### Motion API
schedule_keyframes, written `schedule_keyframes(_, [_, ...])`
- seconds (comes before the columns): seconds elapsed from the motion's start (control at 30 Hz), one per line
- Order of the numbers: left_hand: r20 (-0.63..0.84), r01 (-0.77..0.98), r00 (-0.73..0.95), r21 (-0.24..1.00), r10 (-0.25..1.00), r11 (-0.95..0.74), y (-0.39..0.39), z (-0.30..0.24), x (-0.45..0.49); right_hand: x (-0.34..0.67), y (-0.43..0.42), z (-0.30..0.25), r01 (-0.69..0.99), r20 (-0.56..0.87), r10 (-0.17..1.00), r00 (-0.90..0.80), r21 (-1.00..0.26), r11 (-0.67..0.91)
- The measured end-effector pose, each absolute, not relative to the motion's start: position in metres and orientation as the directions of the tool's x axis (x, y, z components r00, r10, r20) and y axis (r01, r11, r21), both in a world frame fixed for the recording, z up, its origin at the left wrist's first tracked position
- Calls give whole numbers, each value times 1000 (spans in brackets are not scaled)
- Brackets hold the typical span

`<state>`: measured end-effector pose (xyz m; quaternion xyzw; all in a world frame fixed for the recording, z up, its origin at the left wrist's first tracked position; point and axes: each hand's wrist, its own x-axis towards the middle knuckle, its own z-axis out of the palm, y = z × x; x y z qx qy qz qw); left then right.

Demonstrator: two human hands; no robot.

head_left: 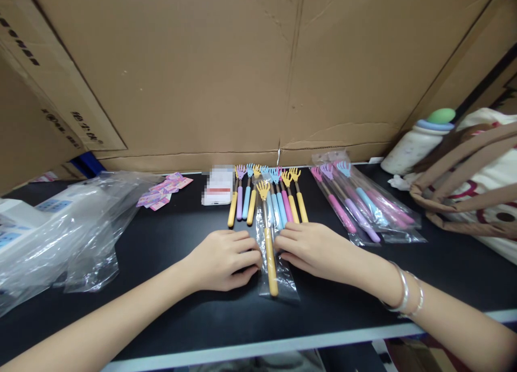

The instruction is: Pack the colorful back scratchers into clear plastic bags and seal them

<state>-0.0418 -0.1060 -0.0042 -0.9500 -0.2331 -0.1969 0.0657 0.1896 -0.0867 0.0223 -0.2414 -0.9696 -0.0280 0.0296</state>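
A yellow back scratcher (269, 253) lies in a clear plastic bag (285, 286) in front of me, its clawed head away from me. At the bag's left edge, my left hand (228, 260) is closed with bent fingers pinching the plastic. My right hand (309, 251), wearing silver bangles at the wrist, is closed on the opposite edge. Just beyond my hands lies a row of unbagged back scratchers, including a purple one (239, 199), a blue one (246, 199) and several yellow ones. Bagged pink, purple and blue back scratchers (355, 210) lie to the right.
Small pink printed cards (163, 190) and a phone (218, 186), partly blurred out, lie at the back. Clear plastic bags (92, 226) spread at left. A white bottle (418, 146) and a cloth bag (476, 178) stand at right. Cardboard walls (202, 70) enclose the black table (177, 318).
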Motion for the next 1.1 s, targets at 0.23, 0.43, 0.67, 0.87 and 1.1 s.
schedule_keyframes(0.23, [391,466,825,-62,408,-882,-105,-3,-42,190,-87,22,469,76,466,-881,28,883])
schedule_keyframes(0.43, [391,467,827,-79,404,-880,-105,-3,-43,190,-86,20,469,74,464,-883,72,880])
schedule_keyframes(0.67, [384,468,828,-72,408,-881,-105,-4,-43,190,-86,20,465,90,460,-883,41,884])
schedule_keyframes(0.87, [388,469,828,-79,406,-880,-105,-3,-42,190,-86,21,467,91,464,-881,22,884])
schedule_keyframes(1.1, [413,471,819,-88,398,-878,-105,-3,-42,191,-86,20,454,120,447,-886,30,891])
